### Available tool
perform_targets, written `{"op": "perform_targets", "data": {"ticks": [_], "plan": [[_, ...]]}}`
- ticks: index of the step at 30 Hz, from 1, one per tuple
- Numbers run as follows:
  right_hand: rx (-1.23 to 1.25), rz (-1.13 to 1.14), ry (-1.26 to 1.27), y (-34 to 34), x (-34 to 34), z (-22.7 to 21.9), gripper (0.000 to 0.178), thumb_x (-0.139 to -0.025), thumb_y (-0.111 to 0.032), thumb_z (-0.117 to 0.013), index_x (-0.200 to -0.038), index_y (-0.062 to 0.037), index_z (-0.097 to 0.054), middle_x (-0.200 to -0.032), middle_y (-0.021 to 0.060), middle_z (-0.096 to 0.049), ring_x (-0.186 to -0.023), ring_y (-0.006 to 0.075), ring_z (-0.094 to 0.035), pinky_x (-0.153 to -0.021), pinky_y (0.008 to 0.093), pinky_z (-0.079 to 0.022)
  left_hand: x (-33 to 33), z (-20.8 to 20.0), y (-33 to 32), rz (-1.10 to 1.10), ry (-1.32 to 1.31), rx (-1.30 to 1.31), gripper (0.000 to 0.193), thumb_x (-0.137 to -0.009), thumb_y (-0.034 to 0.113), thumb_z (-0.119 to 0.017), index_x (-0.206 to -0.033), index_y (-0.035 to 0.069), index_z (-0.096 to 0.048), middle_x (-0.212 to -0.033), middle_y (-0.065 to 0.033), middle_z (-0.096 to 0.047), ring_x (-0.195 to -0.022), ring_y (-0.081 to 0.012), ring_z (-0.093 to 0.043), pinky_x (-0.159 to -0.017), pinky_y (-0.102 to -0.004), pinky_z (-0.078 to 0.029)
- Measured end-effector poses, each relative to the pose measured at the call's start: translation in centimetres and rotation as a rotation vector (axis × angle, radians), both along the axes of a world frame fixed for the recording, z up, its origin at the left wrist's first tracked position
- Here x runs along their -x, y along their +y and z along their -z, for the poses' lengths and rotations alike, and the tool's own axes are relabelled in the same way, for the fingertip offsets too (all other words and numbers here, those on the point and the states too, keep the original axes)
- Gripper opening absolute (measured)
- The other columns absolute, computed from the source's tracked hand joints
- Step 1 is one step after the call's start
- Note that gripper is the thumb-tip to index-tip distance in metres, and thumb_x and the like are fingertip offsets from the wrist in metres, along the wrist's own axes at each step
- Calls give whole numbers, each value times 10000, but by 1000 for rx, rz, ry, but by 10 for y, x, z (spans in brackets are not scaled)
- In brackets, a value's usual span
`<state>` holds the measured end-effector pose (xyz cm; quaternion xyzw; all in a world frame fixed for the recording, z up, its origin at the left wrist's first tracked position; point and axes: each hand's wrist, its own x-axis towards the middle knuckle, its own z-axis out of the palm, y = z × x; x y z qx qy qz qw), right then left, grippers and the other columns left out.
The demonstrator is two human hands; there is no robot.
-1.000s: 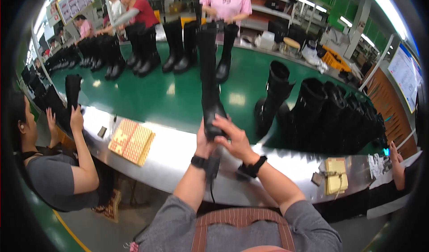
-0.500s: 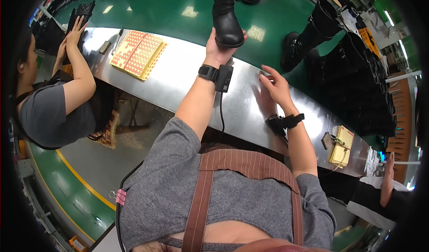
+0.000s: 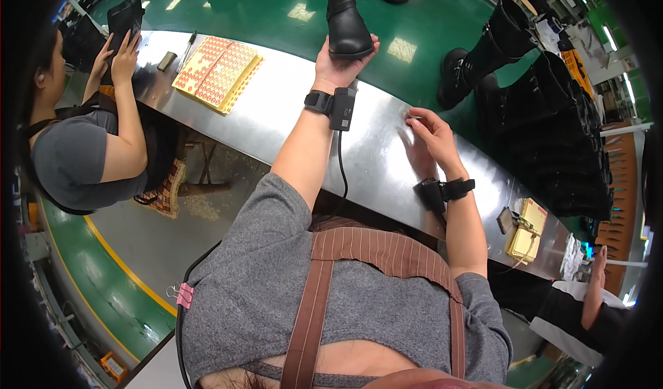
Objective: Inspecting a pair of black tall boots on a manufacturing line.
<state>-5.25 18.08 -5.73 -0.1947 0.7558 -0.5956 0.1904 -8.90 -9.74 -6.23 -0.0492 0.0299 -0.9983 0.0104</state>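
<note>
A black boot (image 3: 347, 26) with a strap and buckle stands upright on my left hand (image 3: 335, 64), beyond the bench's far edge. My palm is under its toe and sole, and the fingers curl up beside it; the shaft runs out of the top of the view. Above the metal bench (image 3: 376, 123), my right hand (image 3: 435, 137) is bent, thumb and fingertips drawn together. Whatever may be between them is too small to make out. Each wrist wears a black strap with a small box.
A green surface (image 3: 255, 23) lies beyond the bench, with tall black boots (image 3: 545, 113) at right. Yellow patterned sheets (image 3: 215, 75) lie on the bench at left, a tied yellow bundle (image 3: 527, 234) at right. A co-worker (image 3: 90, 147) at left holds a black boot.
My left hand and the boot have shifted slightly up in the view. The thumb and fingertips of my right hand have come closer together. The co-worker's hands have lowered along their boot.
</note>
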Motion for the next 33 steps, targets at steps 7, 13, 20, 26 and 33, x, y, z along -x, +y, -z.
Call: {"op": "perform_targets", "data": {"ticks": [7, 13, 20, 26, 33], "plan": [[15, -2, 1, 2, 0, 3, 274, -930, -128, -598, -1169, 5, -599, -1091, 58, -654, -996, 127, -610, -895, 259, -459, -1, 0, 1, -16, 59, 37, 469, -1000, 308, -311, -1225, -67, -481, -1170, -335, -518, -1115, -453, -517, -988, -552, -444], [-4, -1, -7, 1, -3, -3, 264, -929, -123, -598, -1161, 2, -603, -1094, 56, -653, -1001, 125, -608, -899, 257, -459, -1, 0, 0, -25, 119, 120, 520, -1012, 393, -309, -1276, -27, -464, -1195, -309, -529, -1144, -435, -512, -1014, -544, -419], [40, 2, -35, 1, -4, -2, 263, -928, -111, -599, -1163, 6, -596, -1113, 65, -648, -1015, 132, -606, -915, 262, -457, 0, -3, 0, -3, 142, 189, 624, -1001, 500, -253, -1300, -11, -449, -1167, -267, -557, -1107, -409, -544, -1003, -538, -433], [43, 0, -38, 2, -6, -2, 256, -931, -105, -592, -1159, 11, -595, -1100, 72, -650, -1024, 143, -608, -917, 267, -457, -3, -2, 1, -25, 163, 166, 518, -1011, 395, -321, -1276, -25, -468, -1196, -297, -536, -1142, -425, -519, -1012, -540, -421], [36, 5, -36, 4, -5, -1, 252, -930, -106, -592, -1153, 10, -597, -1083, 70, -652, -1018, 143, -609, -914, 267, -456, -1, -1, -1, -12, 113, 90, 495, -1012, 356, -300, -1258, -38, -469, -1200, -304, -512, -1129, -446, -506, -994, -551, -437]]}}
